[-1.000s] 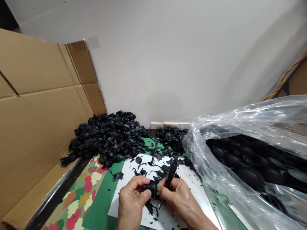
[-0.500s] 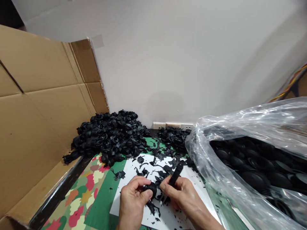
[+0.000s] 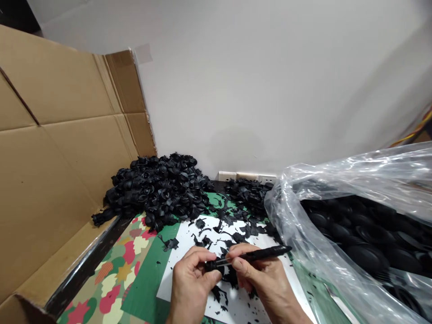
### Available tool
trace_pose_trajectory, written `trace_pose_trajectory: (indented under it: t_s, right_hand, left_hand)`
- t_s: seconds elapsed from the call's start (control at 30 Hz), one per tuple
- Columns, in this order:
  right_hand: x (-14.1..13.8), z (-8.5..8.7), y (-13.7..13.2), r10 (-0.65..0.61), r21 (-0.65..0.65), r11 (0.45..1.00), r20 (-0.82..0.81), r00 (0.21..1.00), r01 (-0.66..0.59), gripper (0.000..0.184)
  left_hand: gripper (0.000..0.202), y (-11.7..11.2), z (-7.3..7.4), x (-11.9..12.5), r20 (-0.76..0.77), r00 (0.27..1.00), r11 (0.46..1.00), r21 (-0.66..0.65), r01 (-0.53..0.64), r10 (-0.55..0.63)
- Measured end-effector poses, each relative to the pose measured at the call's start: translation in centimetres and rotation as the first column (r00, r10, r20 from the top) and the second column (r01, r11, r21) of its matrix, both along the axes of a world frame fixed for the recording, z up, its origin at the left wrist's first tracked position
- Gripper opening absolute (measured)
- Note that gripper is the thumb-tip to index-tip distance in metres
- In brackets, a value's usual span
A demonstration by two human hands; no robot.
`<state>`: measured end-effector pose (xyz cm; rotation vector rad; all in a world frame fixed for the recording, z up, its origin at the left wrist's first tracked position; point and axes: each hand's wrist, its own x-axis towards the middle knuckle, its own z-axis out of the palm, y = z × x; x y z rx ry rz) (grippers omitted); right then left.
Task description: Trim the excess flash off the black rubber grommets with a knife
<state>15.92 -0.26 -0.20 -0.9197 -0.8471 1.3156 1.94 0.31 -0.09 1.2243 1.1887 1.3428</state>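
Left hand (image 3: 193, 278) pinches a black part (image 3: 210, 266) toward the sheet's (image 3: 184, 237) left edge; its twisting could deflect the tool (image 3: 266, 253) right hand (image 3: 266, 275) clasps.

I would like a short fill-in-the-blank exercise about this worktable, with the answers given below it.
The right hand holds a slim tool whose handle is ____.
Black scraps lie on a sheet whose colour is ____.
Brown cardboard stands on the picture's ____ side.
The transparent bag lies on the picture's ____ side.
Missing words: black; white; left; right.
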Motion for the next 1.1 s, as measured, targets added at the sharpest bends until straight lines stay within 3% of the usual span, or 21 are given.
trace_pose_trajectory:
  t_s: [0.3,0.47,0.53,0.63,0.7,0.73,0.77,0.83,0.9,0.97,1.03,1.1]
  right_hand:
    - [0.4,-1.2,0.4,0.051,0.050,0.997,0.146,0.988,-0.059,0.021]
    - [0.2,-0.8,0.0,-0.059,0.249,0.968,0.314,0.947,-0.022,0.014]
    - [0.3,-0.3,-0.4,-0.129,0.424,0.901,0.462,0.877,-0.091,0.008]
    - [1.5,0.2,-0.4,-0.379,0.663,0.712,0.639,0.669,-0.230,0.015]
    - [2.7,0.2,0.1,-0.581,0.755,0.632,0.611,0.538,-0.176,0.020]
    - [3.3,0.1,0.4,-0.652,0.775,0.624,0.586,0.482,-0.099,0.019]
    - [3.7,0.0,0.7,-0.669,0.772,0.634,0.578,0.467,-0.048,0.016]
    - [4.2,-0.4,1.3,-0.602,0.693,0.720,0.604,0.522,0.029,0.007]
    - [4.0,-0.7,1.6,-0.440,0.523,0.849,0.630,0.641,0.068,0.010]
    - [3.3,-0.8,1.6,-0.256,0.325,0.943,0.584,0.770,0.067,0.021]
    - [2.6,-0.7,1.4,-0.095,0.179,0.984,0.489,0.867,0.007,0.030]
    - [2.1,-0.5,1.1,0.017,0.095,0.994,0.425,0.905,-0.063,0.035]
  left_hand:
    - [0.024,0.1,-0.2,-0.1,0.037,0.999,1.000,-0.024,0.010,-0.009]
    - [0.022,0.1,0.1,0.0,0.064,0.998,0.999,-0.032,0.015,-0.012]
    - [0.023,0.1,0.1,0.1,0.094,0.995,0.997,-0.062,0.037,-0.031]
    - [0.024,0.1,-0.1,0.2,0.090,0.994,0.980,-0.182,0.075,-0.060]
    - [0.024,-0.1,-0.3,0.3,0.042,0.997,0.965,-0.251,0.070,-0.061]
    - [0.024,-0.1,-0.3,0.3,0.021,0.998,0.963,-0.262,0.060,-0.057]
    - [0.025,-0.1,-0.4,0.3,0.009,0.999,0.966,-0.251,0.054,-0.054]
    - [0.026,-0.2,-0.3,0.4,0.007,0.999,0.980,-0.195,0.047,-0.047]
    - [0.027,-0.1,-0.1,0.4,0.012,1.000,0.990,-0.142,0.022,-0.021]
    - [0.025,0.0,0.0,0.3,0.022,1.000,0.994,-0.107,-0.005,0.008]
    - [0.024,0.1,0.0,0.2,0.029,0.999,0.996,-0.089,-0.029,0.031]
    - [0.023,0.1,0.0,0.1,0.025,0.999,0.996,-0.083,-0.039,0.041]
